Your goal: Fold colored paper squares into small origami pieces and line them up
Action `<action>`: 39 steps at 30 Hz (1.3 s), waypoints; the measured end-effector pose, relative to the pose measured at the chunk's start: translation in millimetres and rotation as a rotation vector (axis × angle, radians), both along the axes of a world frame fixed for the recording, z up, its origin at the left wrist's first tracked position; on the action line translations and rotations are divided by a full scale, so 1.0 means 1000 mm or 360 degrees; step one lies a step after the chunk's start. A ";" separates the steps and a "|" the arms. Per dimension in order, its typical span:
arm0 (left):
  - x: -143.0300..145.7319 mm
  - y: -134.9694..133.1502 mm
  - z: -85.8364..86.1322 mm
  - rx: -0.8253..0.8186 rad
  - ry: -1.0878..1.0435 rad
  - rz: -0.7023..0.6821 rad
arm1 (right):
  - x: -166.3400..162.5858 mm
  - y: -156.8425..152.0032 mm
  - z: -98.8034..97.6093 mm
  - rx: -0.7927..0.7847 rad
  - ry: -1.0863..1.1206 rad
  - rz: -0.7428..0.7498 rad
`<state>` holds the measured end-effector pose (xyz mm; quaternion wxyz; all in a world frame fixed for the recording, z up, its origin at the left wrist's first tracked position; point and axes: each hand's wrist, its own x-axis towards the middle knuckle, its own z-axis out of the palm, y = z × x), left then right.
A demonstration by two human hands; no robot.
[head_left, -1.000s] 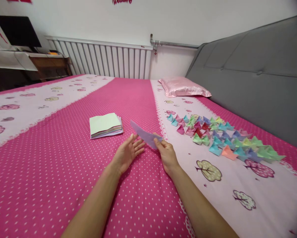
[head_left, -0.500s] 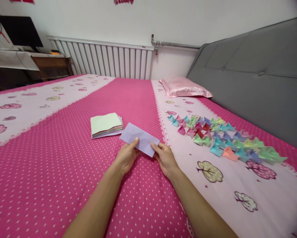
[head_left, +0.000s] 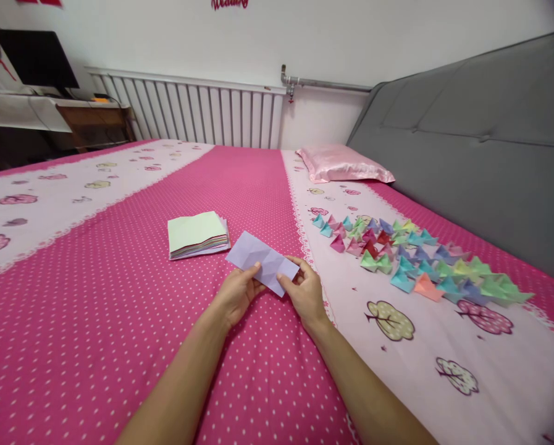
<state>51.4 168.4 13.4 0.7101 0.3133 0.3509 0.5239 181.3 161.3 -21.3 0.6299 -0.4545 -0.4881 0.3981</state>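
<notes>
While in left hand [head_left: 236, 295] and right hand [head_left: 304, 293], paper [head_left: 262, 261] lengthwise far-left to near-right

paper stack [head_left: 197, 235] left of held sheet [head_left: 262, 262] | folded pieces [head_left: 415, 259] right | pillow [head_left: 341, 163] behind, on bed [head_left: 96, 296]

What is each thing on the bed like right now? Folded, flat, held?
lavender paper: folded into a creased strip, held by both hands.
left hand: pinching its near edge.
right hand: pinching its right end.
paper stack: flat, unfolded, untouched.
folded shapes: already folded, laid in rows.
pillow: lying flat, untouched.
</notes>
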 end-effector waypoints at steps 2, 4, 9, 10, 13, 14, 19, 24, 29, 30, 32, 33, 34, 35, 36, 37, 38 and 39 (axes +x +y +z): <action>0.000 0.000 0.000 -0.0022 0.0017 -0.0023 | 0.000 0.000 -0.001 0.0021 -0.0025 -0.0030; -0.001 -0.001 0.001 -0.0038 0.0038 -0.0046 | 0.001 0.000 -0.001 0.0037 -0.0046 -0.0058; -0.001 -0.002 0.000 -0.0059 0.0073 -0.0096 | 0.001 -0.002 0.003 0.0029 -0.0085 -0.0106; -0.001 -0.003 0.000 -0.0052 0.0079 -0.0109 | 0.001 -0.002 0.003 0.0018 -0.0069 -0.0108; -0.001 -0.003 -0.001 -0.0025 0.0106 -0.0145 | 0.002 -0.002 0.004 -0.0019 -0.0014 -0.0106; -0.001 -0.003 -0.001 -0.0020 0.0118 -0.0152 | 0.002 -0.002 0.004 -0.0029 -0.0001 -0.0100; 0.000 -0.002 0.000 0.0037 0.0170 -0.0084 | 0.002 -0.002 0.004 -0.0091 0.0115 -0.0006; -0.002 0.000 0.001 0.0147 0.0143 0.0137 | -0.001 -0.005 0.007 -0.0153 0.0219 0.0232; -0.004 0.000 0.001 0.0155 0.0227 0.0180 | -0.003 -0.007 0.008 -0.0160 0.0223 0.0463; -0.004 0.000 0.000 0.0157 0.0238 0.0160 | -0.003 -0.006 0.008 -0.0158 0.0229 0.0447; -0.004 -0.001 0.000 0.0152 0.0248 0.0103 | -0.002 -0.006 0.010 -0.0106 0.0236 0.0324; -0.003 -0.002 0.001 0.0148 0.0250 0.0071 | -0.001 -0.006 0.011 -0.0057 0.0224 0.0242; -0.003 -0.002 0.001 0.0140 0.0253 0.0038 | 0.000 -0.006 0.013 -0.0001 0.0194 0.0165; -0.003 -0.003 0.001 0.0135 0.0256 0.0007 | 0.000 -0.006 0.014 0.0056 0.0148 0.0103; -0.003 -0.003 0.002 0.0136 0.0256 -0.0019 | 0.001 -0.006 0.016 0.0103 0.0091 0.0064; -0.002 -0.004 0.002 0.0145 0.0252 -0.0035 | 0.001 -0.006 0.016 0.0131 0.0029 0.0050; -0.002 -0.004 0.002 0.0158 0.0245 -0.0047 | 0.001 -0.007 0.017 0.0148 -0.0027 0.0051; -0.003 -0.004 0.002 0.0168 0.0238 -0.0052 | 0.001 -0.007 0.017 0.0156 -0.0070 0.0058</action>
